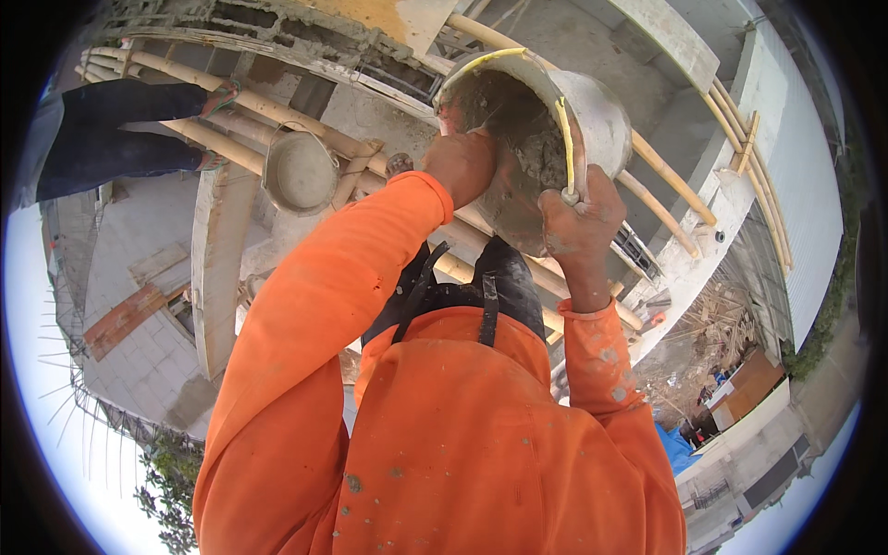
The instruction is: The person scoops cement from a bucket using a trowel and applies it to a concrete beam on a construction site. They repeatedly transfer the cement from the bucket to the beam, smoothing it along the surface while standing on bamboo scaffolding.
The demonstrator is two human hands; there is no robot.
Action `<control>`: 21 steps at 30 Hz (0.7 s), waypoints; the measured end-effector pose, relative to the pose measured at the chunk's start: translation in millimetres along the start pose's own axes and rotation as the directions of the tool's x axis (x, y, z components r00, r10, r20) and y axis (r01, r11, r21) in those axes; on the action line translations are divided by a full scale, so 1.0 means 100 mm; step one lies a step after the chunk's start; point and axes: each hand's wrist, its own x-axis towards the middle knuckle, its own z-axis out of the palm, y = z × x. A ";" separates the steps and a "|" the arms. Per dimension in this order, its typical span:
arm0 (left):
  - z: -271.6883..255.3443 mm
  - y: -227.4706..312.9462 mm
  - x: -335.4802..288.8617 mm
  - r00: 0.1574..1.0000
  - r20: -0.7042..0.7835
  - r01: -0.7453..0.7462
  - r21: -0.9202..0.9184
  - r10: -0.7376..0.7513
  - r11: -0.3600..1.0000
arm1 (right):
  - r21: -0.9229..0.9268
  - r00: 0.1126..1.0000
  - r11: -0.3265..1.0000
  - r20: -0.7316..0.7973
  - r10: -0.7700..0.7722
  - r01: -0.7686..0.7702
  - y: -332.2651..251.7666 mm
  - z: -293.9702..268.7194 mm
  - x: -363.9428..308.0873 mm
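A large grey bucket (599, 109) caked with mortar is tipped on its side in front of me, its mouth toward me. Yellow trim runs along its rim. Wet grey mortar (548, 148) coats the inside. My right hand (585, 217) is closed on the near right edge of the rim, beside the end of the yellow strip. At the left of the mouth, my left hand (460, 168) is closed, its fingers reaching just inside. What those fingers hold, if anything, is hidden. Both my sleeves are orange and spattered.
Bamboo poles (666, 180) run beneath and around me, high above the ground. A smaller bucket (302, 171) rests by the poles at left. Another person's legs (129, 129) stand on poles farther left. A concrete ledge (219, 268) and debris (708, 338) lie below.
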 end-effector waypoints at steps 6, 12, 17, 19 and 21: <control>0.42 -0.19 -0.07 0.926 0.266 -0.198 -0.264 0.268 0.944 | 0.069 0.981 0.997 0.195 0.024 -0.038 -0.04 -0.31 -0.03; 0.29 0.09 -0.24 0.858 0.352 -0.070 -0.640 0.373 0.765 | 0.458 0.912 0.792 0.269 0.310 -0.404 -0.31 -0.73 0.01; 0.18 0.18 -0.35 0.910 0.205 -0.081 -0.763 0.360 0.641 | 0.462 0.960 0.845 0.202 0.195 -0.269 0.00 -0.79 0.00; 0.06 0.12 -0.42 0.886 0.311 0.049 -0.801 0.345 0.597 | 0.279 0.995 0.960 0.094 -0.014 -0.013 0.27 -0.64 -0.03; 0.03 0.11 -0.53 0.902 0.295 0.092 -0.844 0.315 0.528 | 0.356 0.999 0.933 0.034 0.036 -0.046 0.48 -0.50 -0.03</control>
